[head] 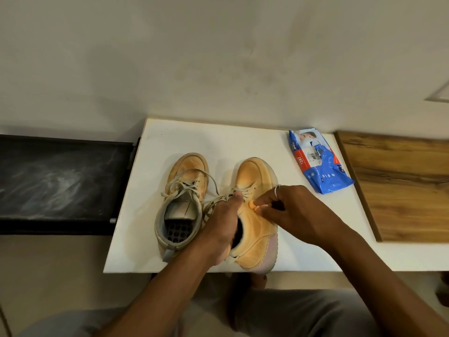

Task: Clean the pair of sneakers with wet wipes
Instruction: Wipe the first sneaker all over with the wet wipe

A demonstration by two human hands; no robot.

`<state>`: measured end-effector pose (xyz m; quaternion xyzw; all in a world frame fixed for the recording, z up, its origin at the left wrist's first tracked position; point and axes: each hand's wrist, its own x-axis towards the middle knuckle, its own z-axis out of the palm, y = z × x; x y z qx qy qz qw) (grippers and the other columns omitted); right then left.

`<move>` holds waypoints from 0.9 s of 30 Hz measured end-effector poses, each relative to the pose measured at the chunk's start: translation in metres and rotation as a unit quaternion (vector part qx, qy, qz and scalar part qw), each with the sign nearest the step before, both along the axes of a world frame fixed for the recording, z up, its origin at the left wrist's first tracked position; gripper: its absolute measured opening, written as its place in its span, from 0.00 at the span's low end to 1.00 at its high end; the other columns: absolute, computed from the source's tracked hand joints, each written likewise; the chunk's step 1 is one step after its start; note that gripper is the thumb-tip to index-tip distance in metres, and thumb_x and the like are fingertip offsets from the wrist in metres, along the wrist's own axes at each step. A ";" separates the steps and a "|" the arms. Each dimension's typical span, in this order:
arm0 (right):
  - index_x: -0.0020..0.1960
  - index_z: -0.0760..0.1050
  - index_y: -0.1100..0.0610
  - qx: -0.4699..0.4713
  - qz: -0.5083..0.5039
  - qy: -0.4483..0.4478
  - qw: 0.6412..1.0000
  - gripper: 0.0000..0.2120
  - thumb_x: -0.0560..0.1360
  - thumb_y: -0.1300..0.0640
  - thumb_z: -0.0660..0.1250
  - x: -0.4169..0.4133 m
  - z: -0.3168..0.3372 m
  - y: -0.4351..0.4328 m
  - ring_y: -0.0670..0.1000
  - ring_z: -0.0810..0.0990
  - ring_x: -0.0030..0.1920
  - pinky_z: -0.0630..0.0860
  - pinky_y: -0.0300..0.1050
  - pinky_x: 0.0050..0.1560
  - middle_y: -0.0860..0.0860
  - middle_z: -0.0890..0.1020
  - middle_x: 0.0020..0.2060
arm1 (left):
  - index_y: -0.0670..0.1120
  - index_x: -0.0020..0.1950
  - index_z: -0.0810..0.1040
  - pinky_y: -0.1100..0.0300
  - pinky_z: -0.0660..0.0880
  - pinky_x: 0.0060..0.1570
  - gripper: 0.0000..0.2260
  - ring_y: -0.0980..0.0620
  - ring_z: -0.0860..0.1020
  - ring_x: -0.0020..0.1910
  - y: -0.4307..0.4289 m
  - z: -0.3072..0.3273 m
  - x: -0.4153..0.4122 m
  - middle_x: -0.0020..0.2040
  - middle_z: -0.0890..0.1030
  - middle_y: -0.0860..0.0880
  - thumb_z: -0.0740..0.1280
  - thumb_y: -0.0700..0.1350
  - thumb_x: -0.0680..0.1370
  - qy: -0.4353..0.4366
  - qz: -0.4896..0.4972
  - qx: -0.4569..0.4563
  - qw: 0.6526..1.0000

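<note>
Two tan suede sneakers stand side by side on a white tabletop (194,132), toes pointing away from me. The left sneaker (187,176) stands free, its laces loose and its grey insole showing. My left hand (221,224) grips the right sneaker (255,173) at its collar, thumb on the laces and fingers inside the opening. My right hand (294,210), with a ring on one finger, has curled fingers whose tips pinch that sneaker's upper just beside the laces. No wipe shows in either hand. A blue pack of wet wipes (318,161) lies at the back right.
A wooden board (401,186) adjoins the white tabletop on the right. On the left, lower down, is a black bench (60,181). A pale wall rises right behind the table. My knees sit under the table's near edge.
</note>
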<state>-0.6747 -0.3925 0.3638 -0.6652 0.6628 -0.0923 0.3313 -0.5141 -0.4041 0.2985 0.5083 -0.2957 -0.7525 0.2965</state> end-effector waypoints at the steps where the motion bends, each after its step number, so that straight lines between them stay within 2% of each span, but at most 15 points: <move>1: 0.50 0.78 0.43 0.009 0.009 -0.021 1.000 0.04 0.75 0.47 0.69 0.001 0.001 0.006 0.45 0.81 0.44 0.78 0.33 0.46 0.41 0.80 0.44 | 0.47 0.60 0.80 0.43 0.74 0.61 0.19 0.45 0.81 0.55 0.000 -0.001 0.001 0.53 0.84 0.45 0.56 0.57 0.82 0.006 0.002 0.002 1.000; 4: 0.51 0.80 0.42 0.006 0.004 -0.059 0.998 0.09 0.72 0.45 0.69 0.002 -0.001 0.015 0.42 0.81 0.45 0.77 0.28 0.47 0.38 0.81 0.45 | 0.46 0.60 0.80 0.42 0.74 0.61 0.20 0.45 0.81 0.55 -0.001 -0.001 0.001 0.54 0.84 0.44 0.55 0.57 0.82 0.012 0.003 0.003 1.000; 7: 0.53 0.82 0.49 -0.059 -0.028 -0.023 0.998 0.14 0.72 0.44 0.68 0.005 -0.007 0.012 0.45 0.81 0.43 0.80 0.35 0.48 0.43 0.82 0.44 | 0.47 0.58 0.81 0.44 0.74 0.61 0.20 0.46 0.81 0.55 0.000 0.000 -0.001 0.52 0.84 0.46 0.55 0.58 0.82 0.009 -0.003 -0.002 1.000; 9: 0.51 0.80 0.49 -0.074 -0.023 -0.014 0.997 0.10 0.74 0.45 0.69 0.010 -0.006 0.012 0.46 0.81 0.42 0.80 0.36 0.46 0.41 0.80 0.41 | 0.47 0.58 0.80 0.44 0.75 0.61 0.20 0.46 0.82 0.55 0.001 0.001 0.001 0.52 0.85 0.46 0.54 0.57 0.82 0.014 -0.001 0.001 1.000; 14: 0.50 0.82 0.47 -0.001 0.053 -0.051 0.997 0.08 0.72 0.46 0.72 0.005 -0.004 0.021 0.42 0.80 0.42 0.77 0.32 0.41 0.37 0.79 0.39 | 0.46 0.62 0.79 0.43 0.73 0.63 0.22 0.45 0.81 0.57 -0.001 0.003 0.003 0.55 0.84 0.45 0.54 0.58 0.82 0.034 0.004 0.017 0.999; 16: 0.50 0.82 0.48 -0.029 0.033 -0.039 0.998 0.09 0.72 0.46 0.72 0.005 -0.008 0.021 0.44 0.80 0.41 0.77 0.33 0.40 0.39 0.79 0.39 | 0.46 0.62 0.79 0.44 0.73 0.63 0.22 0.46 0.81 0.57 -0.001 0.002 0.002 0.55 0.84 0.45 0.54 0.58 0.82 0.037 0.002 0.015 0.999; 19: 0.50 0.82 0.52 -0.101 -0.004 -0.013 0.995 0.11 0.74 0.46 0.71 0.007 -0.015 0.017 0.47 0.80 0.41 0.80 0.39 0.44 0.45 0.82 0.42 | 0.47 0.61 0.79 0.44 0.74 0.62 0.22 0.46 0.81 0.56 0.000 0.003 0.002 0.54 0.84 0.45 0.54 0.60 0.82 0.029 0.002 0.010 1.000; 24: 0.48 0.83 0.50 -0.061 0.103 -0.078 0.990 0.08 0.73 0.48 0.73 0.003 -0.012 0.026 0.45 0.79 0.42 0.78 0.37 0.39 0.41 0.80 0.38 | 0.47 0.62 0.79 0.43 0.73 0.63 0.23 0.46 0.81 0.57 -0.001 0.003 0.004 0.56 0.83 0.46 0.55 0.60 0.81 0.025 0.007 0.018 1.000; 27: 0.46 0.81 0.53 -0.083 0.050 -0.046 0.994 0.10 0.72 0.47 0.73 0.002 -0.017 0.023 0.45 0.79 0.41 0.76 0.35 0.39 0.42 0.80 0.38 | 0.46 0.62 0.78 0.44 0.74 0.62 0.22 0.46 0.81 0.57 0.000 0.005 0.002 0.55 0.84 0.46 0.54 0.59 0.82 0.033 -0.003 0.012 0.999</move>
